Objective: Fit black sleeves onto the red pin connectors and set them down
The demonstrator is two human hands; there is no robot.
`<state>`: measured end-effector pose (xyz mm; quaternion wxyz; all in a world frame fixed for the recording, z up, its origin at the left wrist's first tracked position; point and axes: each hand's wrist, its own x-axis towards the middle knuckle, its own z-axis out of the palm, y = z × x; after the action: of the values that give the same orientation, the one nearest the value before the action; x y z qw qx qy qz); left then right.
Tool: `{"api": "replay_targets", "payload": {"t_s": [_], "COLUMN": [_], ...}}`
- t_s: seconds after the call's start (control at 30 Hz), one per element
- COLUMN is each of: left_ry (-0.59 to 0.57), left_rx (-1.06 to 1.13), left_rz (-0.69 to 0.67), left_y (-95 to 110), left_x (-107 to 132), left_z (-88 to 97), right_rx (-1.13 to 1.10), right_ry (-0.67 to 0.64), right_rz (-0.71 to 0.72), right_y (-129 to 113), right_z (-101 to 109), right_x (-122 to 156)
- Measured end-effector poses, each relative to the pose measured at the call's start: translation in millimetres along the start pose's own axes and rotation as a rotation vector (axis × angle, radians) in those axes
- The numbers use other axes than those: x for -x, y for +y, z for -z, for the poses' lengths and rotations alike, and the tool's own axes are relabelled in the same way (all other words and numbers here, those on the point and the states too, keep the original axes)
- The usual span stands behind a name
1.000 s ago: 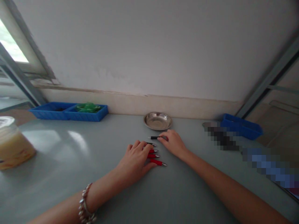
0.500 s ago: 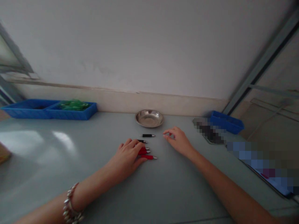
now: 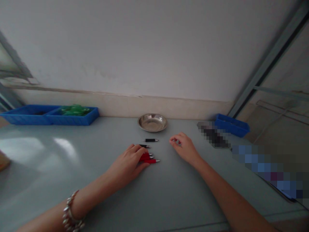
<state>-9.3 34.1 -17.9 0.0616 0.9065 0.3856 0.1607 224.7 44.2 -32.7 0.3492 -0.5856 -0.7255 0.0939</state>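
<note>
Tabletop: red pens (image 3: 147,158) under left hand (image 3: 127,165)

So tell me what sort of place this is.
Probably a small assembly or sorting workbench: blue parts bins along a bare wall, a steel dish, and short red and black pen pieces lined up on the table.

We see a steel dish (image 3: 152,122) near the wall on the grey table (image 3: 72,180); a blue tray (image 3: 49,115) holding green pieces (image 3: 73,110) sits far left. Another blue tray (image 3: 231,125) sits at right.

Shiny metal dish (image 3: 152,122), glossy smooth grey tabletop (image 3: 72,167), blue plastic trays (image 3: 49,115), red plastic pens (image 3: 149,159) w/ metal tips.
</note>
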Motion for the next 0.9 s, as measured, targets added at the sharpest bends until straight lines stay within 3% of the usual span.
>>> {"api": "replay_targets", "payload": {"t_s": [0.47, 0.57, 0.73, 0.83, 0.9], "left_ry": [-0.012, -0.017, -0.019, -0.025, -0.044], "left_rx": [0.057, 0.06, 0.075, 0.077, 0.074], "left_rz": [0.016, 0.028, 0.021, 0.012, 0.024], "left_y": [1, 1, 3, 6, 8], "left_x": [-1, -1, 0, 1, 1], "left_z": [0.7, 0.7, 3.2, 5.6, 7.3], "right_rx": [-0.003, 0.062, 0.336, 0.533, 0.573], "right_ry": [0.029, 0.048, 0.199, 0.118, 0.045], "right_rz": [0.052, 0.092, -0.051, -0.272, -0.331], "right_y": [-4, 3, 61, 107, 130], "right_z": [-3, 10, 74, 107, 117], "right_x": [3, -2, -23, -34, -39]}}
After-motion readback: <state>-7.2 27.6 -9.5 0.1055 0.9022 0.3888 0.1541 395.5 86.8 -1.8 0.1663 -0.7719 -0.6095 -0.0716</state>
